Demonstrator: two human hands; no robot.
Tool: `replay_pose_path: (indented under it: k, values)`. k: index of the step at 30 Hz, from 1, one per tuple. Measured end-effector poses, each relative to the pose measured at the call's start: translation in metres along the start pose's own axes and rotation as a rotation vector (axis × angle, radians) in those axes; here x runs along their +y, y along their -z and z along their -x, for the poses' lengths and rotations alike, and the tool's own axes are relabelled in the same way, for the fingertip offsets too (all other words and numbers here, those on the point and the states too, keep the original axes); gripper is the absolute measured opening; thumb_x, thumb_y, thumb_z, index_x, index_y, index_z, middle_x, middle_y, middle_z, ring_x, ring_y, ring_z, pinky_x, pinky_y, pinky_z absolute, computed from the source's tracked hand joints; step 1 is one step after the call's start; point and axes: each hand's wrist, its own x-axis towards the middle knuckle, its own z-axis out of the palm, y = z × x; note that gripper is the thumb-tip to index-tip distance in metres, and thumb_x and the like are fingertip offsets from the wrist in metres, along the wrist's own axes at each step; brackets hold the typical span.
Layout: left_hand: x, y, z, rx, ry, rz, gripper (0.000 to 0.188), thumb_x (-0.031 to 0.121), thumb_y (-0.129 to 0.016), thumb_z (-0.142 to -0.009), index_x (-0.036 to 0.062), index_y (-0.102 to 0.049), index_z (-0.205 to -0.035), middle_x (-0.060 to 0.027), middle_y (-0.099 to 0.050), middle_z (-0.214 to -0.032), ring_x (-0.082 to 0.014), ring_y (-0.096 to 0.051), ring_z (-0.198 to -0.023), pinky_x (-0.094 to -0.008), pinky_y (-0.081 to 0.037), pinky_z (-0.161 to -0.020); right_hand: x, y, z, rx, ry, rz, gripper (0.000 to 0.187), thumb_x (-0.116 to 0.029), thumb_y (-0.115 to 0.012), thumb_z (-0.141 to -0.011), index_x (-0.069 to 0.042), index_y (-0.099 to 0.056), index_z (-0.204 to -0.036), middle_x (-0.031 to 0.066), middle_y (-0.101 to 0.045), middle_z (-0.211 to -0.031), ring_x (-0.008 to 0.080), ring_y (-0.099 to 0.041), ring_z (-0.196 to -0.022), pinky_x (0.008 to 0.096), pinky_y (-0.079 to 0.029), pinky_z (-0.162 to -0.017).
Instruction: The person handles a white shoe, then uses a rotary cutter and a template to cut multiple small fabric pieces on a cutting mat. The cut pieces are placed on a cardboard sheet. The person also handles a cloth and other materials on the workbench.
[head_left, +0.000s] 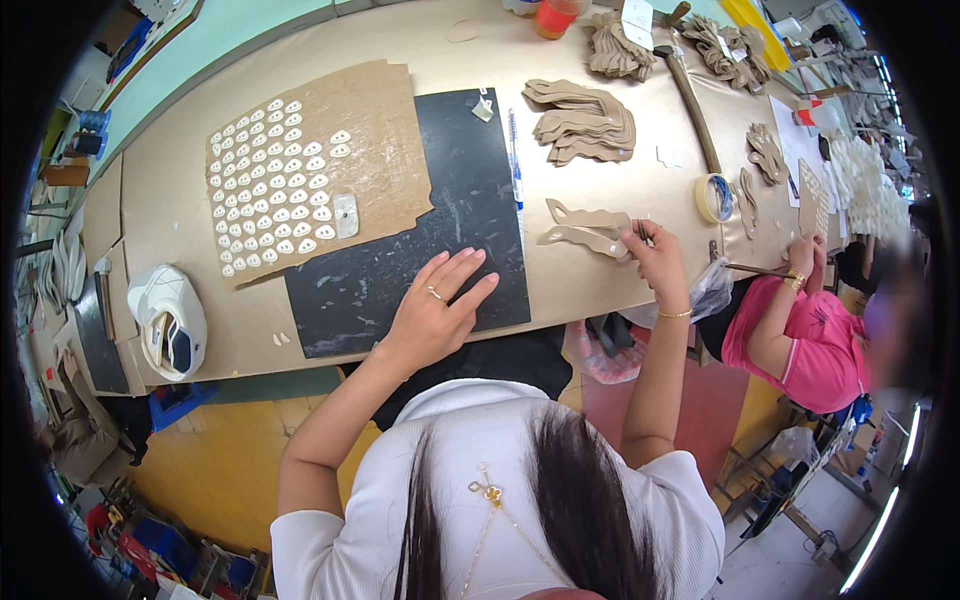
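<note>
My left hand rests on a black board with its fingers stretched out, holding nothing. Farther right, my right hand is closed in a pinch around a slim dark tool, whose kind I cannot make out. Its fingertips are at the right end of a beige wavy cut piece, which has a forked shape and lies flat on the table. Whether the fingers also grip this piece is hidden. A brown sheet beside the board carries rows of small white pieces and a metal block.
Stacked beige pieces lie beyond my right hand, near a hammer and a tape roll. A blue pen lies along the board. At left sits a white cap. A co-worker in pink works at right.
</note>
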Motion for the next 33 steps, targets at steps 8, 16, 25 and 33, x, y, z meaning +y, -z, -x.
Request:
replay_pose_path:
  k: [8,16,25,33]
  values:
    - [0.003,0.003,-0.001,0.015,0.035,-0.007,0.06,0.001,-0.068,-0.074,0.0112,-0.058,-0.132,-0.0156,-0.052,-0.14,-0.0333,-0.051,-0.13,-0.0494,-0.04,-0.109,0.025,0.043,-0.033,0.315,0.176,0.526,0.036,-0.021,-0.075,-0.087,0.003,-0.063,-0.112,0.0106,-0.066,-0.086,0.0219,-0.067,-0.076,0.0343,-0.051,-0.07]
    - [-0.002,0.017,0.016,0.131,0.347,-0.289,0.052,0.017,-0.069,-0.087,0.0131,-0.056,-0.137,-0.0157,-0.047,-0.147,-0.0346,-0.039,-0.139,-0.0533,-0.029,-0.11,-0.096,-0.063,-0.03,0.133,0.642,0.337,0.035,-0.005,-0.074,-0.085,0.001,-0.061,-0.116,0.0146,-0.068,-0.107,0.0292,-0.067,-0.095,0.0366,-0.052,-0.087]
    - [-0.009,0.013,0.027,0.141,0.491,-0.508,0.058,0.038,-0.068,-0.089,0.0218,-0.052,-0.142,-0.0129,-0.046,-0.148,-0.0313,-0.037,-0.14,-0.0584,-0.026,-0.104,-0.217,-0.212,-0.06,0.009,1.575,0.857,0.019,-0.014,-0.069,-0.08,-0.017,-0.075,-0.098,-0.0031,-0.061,-0.089,0.0134,-0.061,-0.08,0.0324,-0.042,-0.077]
    - [-0.009,0.013,0.028,0.185,0.518,-0.44,0.057,0.037,-0.069,-0.089,0.0219,-0.054,-0.141,-0.0101,-0.045,-0.15,-0.0299,-0.037,-0.138,-0.0581,-0.027,-0.101,-0.248,-0.24,-0.074,-0.2,1.868,1.116,0.009,-0.013,-0.065,-0.079,-0.015,-0.072,-0.073,-0.0014,-0.06,-0.087,0.0152,-0.063,-0.08,0.0373,-0.044,-0.089]
